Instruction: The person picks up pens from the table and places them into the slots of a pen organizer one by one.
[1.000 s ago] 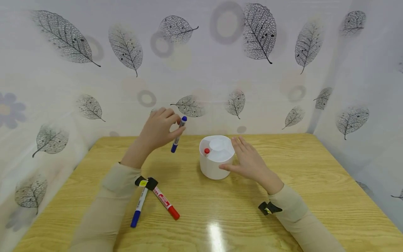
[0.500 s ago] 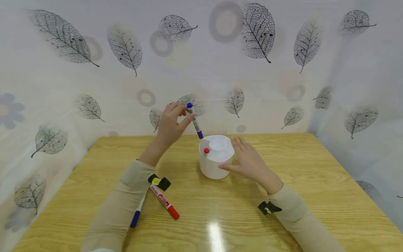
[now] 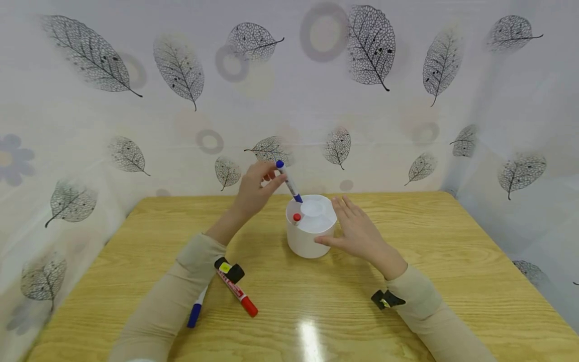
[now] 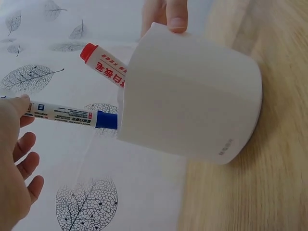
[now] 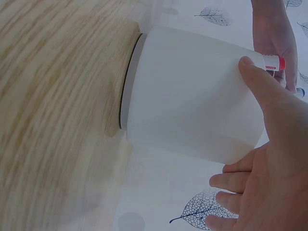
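My left hand (image 3: pixel 257 187) pinches a white marker with blue ends (image 3: pixel 290 183) near its upper end. The marker tilts, and its lower blue end is at the rim of a round white pen holder (image 3: pixel 310 245); in the left wrist view that blue end (image 4: pixel 107 120) meets the holder's edge. A red-capped marker (image 4: pixel 107 65) leans inside the holder, its cap showing above the rim. My right hand (image 3: pixel 357 235) rests against the holder's right side with fairly straight fingers. In the right wrist view the thumb (image 5: pixel 255 79) lies on the holder's wall, with several fingers extended beyond it.
On the wooden table (image 3: pixel 407 226), a red marker (image 3: pixel 239 294) and a blue-capped marker (image 3: pixel 195 312) lie by my left forearm, which partly covers them. A leaf-patterned white cloth (image 3: pixel 289 110) hangs behind the table and at its sides.
My left hand has carried the blue marker rightward to the holder, its lower end swinging to the right; over the last half second it has come down slightly. My right hand has stayed put.
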`<state>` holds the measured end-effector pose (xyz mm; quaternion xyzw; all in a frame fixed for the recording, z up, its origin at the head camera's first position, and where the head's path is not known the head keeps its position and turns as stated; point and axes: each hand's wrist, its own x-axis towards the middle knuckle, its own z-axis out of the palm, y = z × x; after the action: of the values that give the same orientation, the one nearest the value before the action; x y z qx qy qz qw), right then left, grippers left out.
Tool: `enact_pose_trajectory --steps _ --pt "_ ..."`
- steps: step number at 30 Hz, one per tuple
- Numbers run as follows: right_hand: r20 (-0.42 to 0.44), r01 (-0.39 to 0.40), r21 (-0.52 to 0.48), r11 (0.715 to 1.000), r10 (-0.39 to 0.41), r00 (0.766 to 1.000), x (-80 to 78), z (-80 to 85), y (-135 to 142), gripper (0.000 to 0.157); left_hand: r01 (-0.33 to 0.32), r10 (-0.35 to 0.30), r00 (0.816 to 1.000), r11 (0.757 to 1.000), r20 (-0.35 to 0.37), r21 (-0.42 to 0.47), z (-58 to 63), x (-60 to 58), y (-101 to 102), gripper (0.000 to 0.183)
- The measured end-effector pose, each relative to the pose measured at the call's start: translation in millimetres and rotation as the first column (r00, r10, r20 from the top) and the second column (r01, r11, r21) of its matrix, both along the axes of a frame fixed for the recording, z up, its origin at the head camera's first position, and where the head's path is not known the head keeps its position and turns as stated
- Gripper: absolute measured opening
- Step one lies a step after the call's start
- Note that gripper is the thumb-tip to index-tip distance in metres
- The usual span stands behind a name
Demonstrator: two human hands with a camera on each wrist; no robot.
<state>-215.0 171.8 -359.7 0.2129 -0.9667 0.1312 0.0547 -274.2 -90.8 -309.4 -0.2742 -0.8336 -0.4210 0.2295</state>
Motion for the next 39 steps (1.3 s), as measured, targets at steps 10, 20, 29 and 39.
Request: enact_pose_trajectory --steps 10,20,29,39 --pt "0.003 0.008 0.004 1.0 -0.008 1.0 -0.4 -0.1 -1.0 0.108 0.028 -0.028 1.0 0.996 0.011 -0.086 -0.2 5.5 -7.9 0.039" --pt "-0.012 0.003 0.013 1.0 -0.003 1.0 -1.7 -1.7 -1.9 0.108 -0.009 0.009 1.0 0.971 -0.004 -0.237 -9.0 19.8 -29.6 0.038" --pt "-0.004 0.006 0.002 1.0 -0.006 1.0 -2.0 -3.2 -1.9 0.109 -0.053 0.024 0.997 0.919 -0.08 -0.392 -28.8 40.9 -58.9 0.038" --pt "-0.005 0.007 0.0 1.0 -0.007 1.0 -0.9 -3.2 -2.5 0.108 -0.09 -0.02 0.979 0.849 -0.202 -0.521 -64.8 68.1 -106.6 0.032"
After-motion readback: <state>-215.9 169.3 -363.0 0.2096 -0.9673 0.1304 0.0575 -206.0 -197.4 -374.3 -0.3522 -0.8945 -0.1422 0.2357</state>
